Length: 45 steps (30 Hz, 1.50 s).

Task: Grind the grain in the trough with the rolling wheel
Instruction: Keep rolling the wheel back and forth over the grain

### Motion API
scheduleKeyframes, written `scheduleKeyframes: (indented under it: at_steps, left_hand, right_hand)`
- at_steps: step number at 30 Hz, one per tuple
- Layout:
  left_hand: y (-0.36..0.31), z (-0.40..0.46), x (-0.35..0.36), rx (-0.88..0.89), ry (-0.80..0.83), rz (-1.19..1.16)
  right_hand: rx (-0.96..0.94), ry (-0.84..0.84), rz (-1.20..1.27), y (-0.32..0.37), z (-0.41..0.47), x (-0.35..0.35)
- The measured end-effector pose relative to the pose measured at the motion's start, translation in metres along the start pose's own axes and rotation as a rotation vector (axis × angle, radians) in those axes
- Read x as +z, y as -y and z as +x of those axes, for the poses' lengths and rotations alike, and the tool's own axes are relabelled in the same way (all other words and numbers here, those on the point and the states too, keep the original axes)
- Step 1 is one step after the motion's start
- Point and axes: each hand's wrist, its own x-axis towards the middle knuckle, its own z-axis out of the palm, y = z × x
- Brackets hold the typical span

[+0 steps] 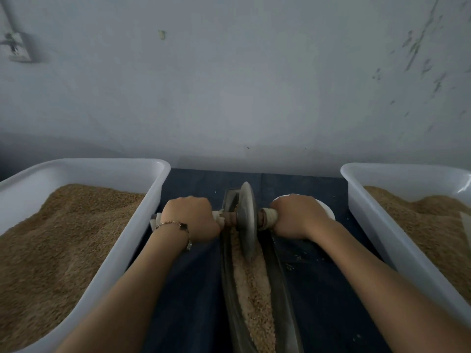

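Our fingers are curled tight: the left hand point(190, 218) grips the pale handle left of the grey metal rolling wheel point(247, 220), the right hand point(297, 215) grips the matching handle on its right. We see the wheel standing upright on its edge in the long dark narrow trough point(276, 284), toward the trough's far end, resting on the crushed tan grain point(252, 286) that fills it. The trough lies on a dark blue cloth point(188, 296). Left of the trough sits a white plastic tub of brown grain point(122, 253); right of it, a second white tub point(377, 233).
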Motion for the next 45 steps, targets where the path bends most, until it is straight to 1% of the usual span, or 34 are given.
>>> scheduleKeyframes:
  at_steps: [2,3,5,6,8,9,11,12,14,15,17,18,20,21,26,28,29,30,32,33,35,36,37,38,39,40,42,44,45]
  left_hand:
    - [-0.003,-0.011,0.001,0.003,-0.076,0.037]
    - [-0.005,-0.021,0.005,0.006,-0.126,0.048]
    - [-0.008,-0.049,0.015,0.033,-0.246,0.068]
    - [-0.01,-0.066,0.02,0.061,-0.322,0.044]
    - [-0.014,-0.099,0.035,0.122,-0.529,-0.044]
    - [-0.017,-0.113,0.038,0.128,-0.603,-0.054]
    - [-0.021,-0.134,0.043,0.153,-0.65,-0.017]
    - [-0.021,-0.137,0.043,0.171,-0.671,0.026]
    - [-0.021,-0.134,0.039,0.199,-0.661,0.064]
    - [-0.02,-0.128,0.039,0.209,-0.642,0.055]
    - [-0.018,-0.109,0.033,0.197,-0.546,-0.018]
    - [-0.017,-0.098,0.029,0.169,-0.478,-0.014]
    - [-0.012,-0.07,0.017,0.057,-0.326,0.064]
    - [-0.009,-0.055,0.013,0.006,-0.234,0.05]
    - [0.0,0.001,-0.006,-0.076,0.229,-0.149]
    - [0.001,0.007,-0.012,-0.101,0.374,-0.191]
    - [0.0,0.006,-0.014,-0.103,0.393,-0.188]
    - [-0.001,0.003,-0.015,-0.101,0.376,-0.169]
    - [-0.006,-0.012,-0.012,-0.08,0.238,-0.101]
    - [-0.009,-0.025,-0.008,-0.06,0.133,-0.053]
    - [-0.016,-0.061,0.004,0.031,-0.168,0.054]
    - [-0.021,-0.081,0.01,0.082,-0.311,0.085]
    - [-0.024,-0.099,0.017,0.124,-0.443,0.058]
    - [-0.027,-0.114,0.024,0.163,-0.553,0.024]
    - [-0.028,-0.124,0.03,0.174,-0.63,0.027]
    - [-0.028,-0.13,0.035,0.174,-0.683,0.047]
    - [-0.023,-0.129,0.038,0.186,-0.704,0.037]
    - [-0.018,-0.114,0.036,0.145,-0.608,-0.04]
    - [-0.015,-0.103,0.032,0.097,-0.508,-0.047]
  right_hand:
    - [0.015,-0.085,-0.023,0.003,-0.012,0.004]
    - [0.016,-0.172,-0.05,0.006,-0.022,0.009]
    - [-0.039,-0.391,-0.13,0.013,-0.048,0.023]
    - [-0.078,-0.537,-0.153,0.016,-0.063,0.033]
    - [-0.138,-0.812,-0.193,0.019,-0.089,0.053]
    - [-0.171,-0.892,-0.203,0.018,-0.099,0.06]
    - [-0.239,-0.962,-0.19,0.015,-0.111,0.066]
    - [-0.258,-0.968,-0.176,0.012,-0.114,0.067]
    - [-0.265,-0.935,-0.158,0.008,-0.114,0.065]
    - [-0.263,-0.892,-0.146,0.007,-0.111,0.063]
    - [-0.227,-0.786,-0.123,0.006,-0.097,0.056]
    - [-0.185,-0.695,-0.129,0.006,-0.086,0.048]
    - [-0.065,-0.445,-0.204,0.005,-0.058,0.03]
    - [-0.031,-0.334,-0.206,0.003,-0.043,0.023]
    - [-0.008,0.097,-0.022,-0.003,0.004,-0.004]
    - [0.017,0.192,0.02,-0.003,0.008,-0.007]
    - [0.021,0.189,0.016,-0.002,0.006,-0.008]
    - [0.02,0.157,-0.005,-0.001,0.002,-0.007]
    - [0.014,0.0,-0.057,0.001,-0.014,0.002]
    - [0.017,-0.12,-0.076,0.002,-0.026,0.011]
    - [-0.001,-0.357,-0.099,0.006,-0.058,0.031]
    - [-0.045,-0.479,-0.085,0.007,-0.075,0.041]
    - [-0.113,-0.607,-0.073,0.007,-0.089,0.05]
    - [-0.188,-0.727,-0.085,0.004,-0.1,0.058]
    - [-0.244,-0.804,-0.102,0.002,-0.107,0.061]
    - [-0.277,-0.842,-0.118,0.002,-0.111,0.061]
    - [-0.3,-0.821,-0.151,0.005,-0.108,0.052]
    - [-0.285,-0.719,-0.157,0.011,-0.094,0.035]
    - [-0.244,-0.631,-0.194,0.014,-0.084,0.025]
